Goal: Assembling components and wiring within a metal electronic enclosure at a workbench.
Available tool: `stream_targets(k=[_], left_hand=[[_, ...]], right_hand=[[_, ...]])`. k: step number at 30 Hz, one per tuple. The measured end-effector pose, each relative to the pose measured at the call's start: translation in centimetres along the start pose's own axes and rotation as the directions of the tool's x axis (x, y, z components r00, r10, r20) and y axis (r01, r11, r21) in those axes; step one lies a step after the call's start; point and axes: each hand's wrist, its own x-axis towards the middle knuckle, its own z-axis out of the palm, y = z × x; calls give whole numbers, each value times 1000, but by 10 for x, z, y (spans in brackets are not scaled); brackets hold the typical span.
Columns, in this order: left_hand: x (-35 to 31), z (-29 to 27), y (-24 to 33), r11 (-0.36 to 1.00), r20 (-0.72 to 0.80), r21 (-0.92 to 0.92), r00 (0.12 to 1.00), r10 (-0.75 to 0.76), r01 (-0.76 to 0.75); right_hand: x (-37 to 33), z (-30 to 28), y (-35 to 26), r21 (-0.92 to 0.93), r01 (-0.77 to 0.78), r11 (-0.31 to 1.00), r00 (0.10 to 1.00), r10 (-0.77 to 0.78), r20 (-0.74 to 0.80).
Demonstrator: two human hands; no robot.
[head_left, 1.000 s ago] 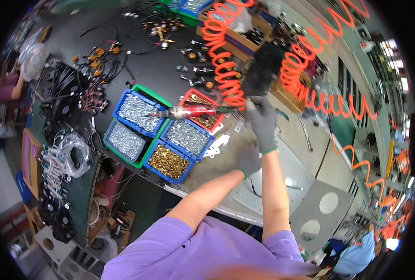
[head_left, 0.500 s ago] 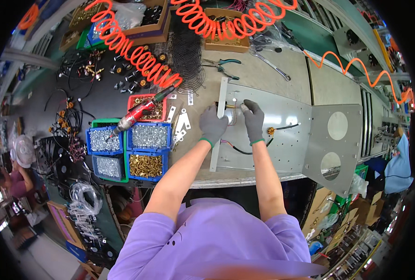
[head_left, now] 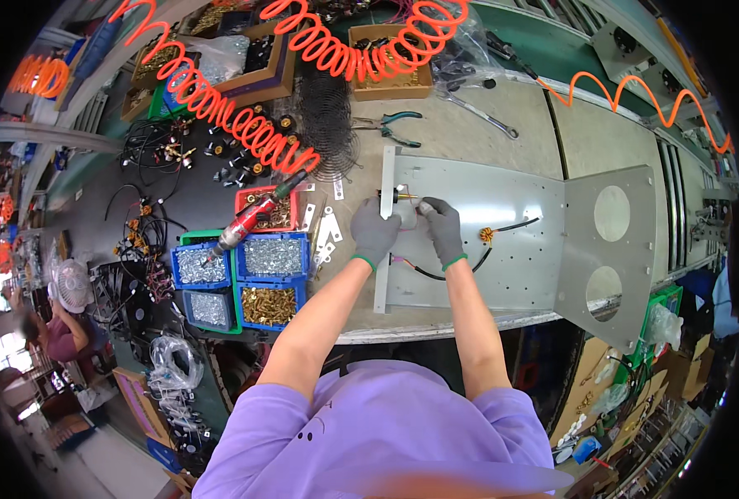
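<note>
A grey sheet-metal panel [head_left: 511, 291] lies on the bench with a raised flange along its left edge. My left hand [head_left: 375, 229], in a grey glove, is closed against the flange's outer side. A slim black and brass fitting [head_left: 403, 197] passes through the flange near its fingertips. On the inner side my gloved right hand [head_left: 443, 230] is pinched at the fitting's right end; what sits in its fingertips is too small to make out. A loop of thin wire hangs below the fitting. A black cable with a copper-wound ring [head_left: 487, 235] lies on the panel.
Blue bins [head_left: 270, 254] of screws and a red bin [head_left: 261, 209] stand left, a red power screwdriver [head_left: 245, 221] resting across them. Flat metal strips [head_left: 328, 230], pliers [head_left: 390, 125] and a wrench [head_left: 486, 116] lie nearby. Orange coiled hoses [head_left: 220, 112] hang above.
The whole view has shifted slightly. My right hand has moved a little down and toward the flange, its fingertips now at the fitting's end. My left hand stays at the flange.
</note>
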Motion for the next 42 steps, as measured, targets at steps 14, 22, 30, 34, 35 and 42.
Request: stream_targets(k=[14,22,30,34,35,42], left_hand=[[-3,1,2,998,60,17,996,-68,67],[0,3,-1,993,94,77,991,-98,91],[-2,2,3,994,73,59,993,-95,91],[-3,1,2,993,71,67,993,-97,92],[-5,0,3,995,76,65,993,-85,81],[-2,9,-6,997,74,42,994,-75,72]], right_hand=[[10,25,0,63,70,996,996,-73,49],[-28,-18,14,-656,146,740,950,-291,-116],[-40,-38,-38,-227,276,934,915,-328,-234],[-32,-14,-50,691,-80,719,978,-78,194],[-29,-8,-42,669,-107,736,956,-108,272],[-14,13,4,549,-158,821,968,19,251]])
